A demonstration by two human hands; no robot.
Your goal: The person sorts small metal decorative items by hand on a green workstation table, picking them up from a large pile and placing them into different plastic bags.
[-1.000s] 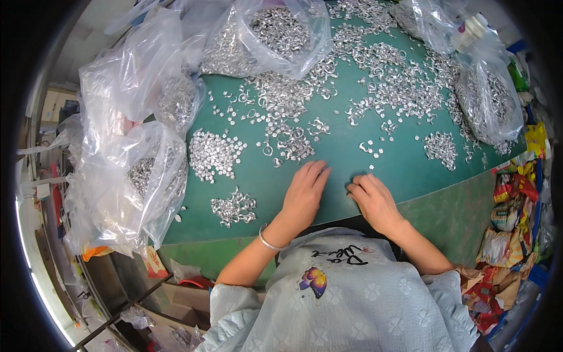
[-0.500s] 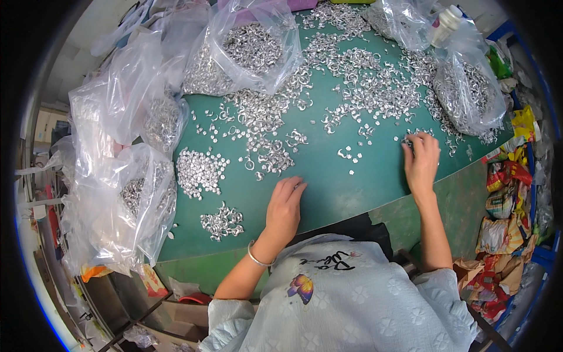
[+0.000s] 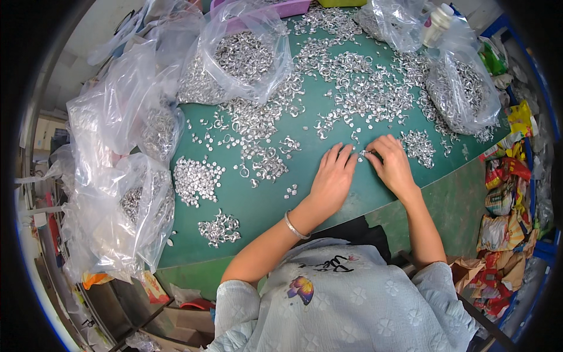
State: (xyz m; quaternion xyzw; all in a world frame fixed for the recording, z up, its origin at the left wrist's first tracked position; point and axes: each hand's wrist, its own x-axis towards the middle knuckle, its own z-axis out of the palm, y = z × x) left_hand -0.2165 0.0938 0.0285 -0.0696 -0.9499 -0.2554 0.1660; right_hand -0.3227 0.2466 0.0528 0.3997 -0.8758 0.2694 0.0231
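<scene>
My left hand [image 3: 332, 180] rests low over the green tabletop, its fingers stretched forward and slightly bent. Facing it, my right hand [image 3: 394, 166] has thumb and forefinger brought together at a small silver metal piece [image 3: 362, 154], which shows at their tips. The two hands' fingertips are close but apart. Just beyond them lie a few curved silver rings [image 3: 355, 135]. Beside my right hand is a pile of silver pieces [image 3: 417, 148]. Several small silver pieces [image 3: 291, 190] sit left of my left hand. What lies under the left fingers is hidden.
At left are a heap of small round pieces [image 3: 197, 181] and a heap of curved rings [image 3: 220, 229]. Clear plastic bags of metal parts [image 3: 243, 56] line the far and left sides. Another bag [image 3: 463, 94] and a white bottle [image 3: 437, 25] stand far right.
My left hand has moved right and forward, uncovering several small pieces. My right hand has come left from the pile at the right, and the two hands are now close together.
</scene>
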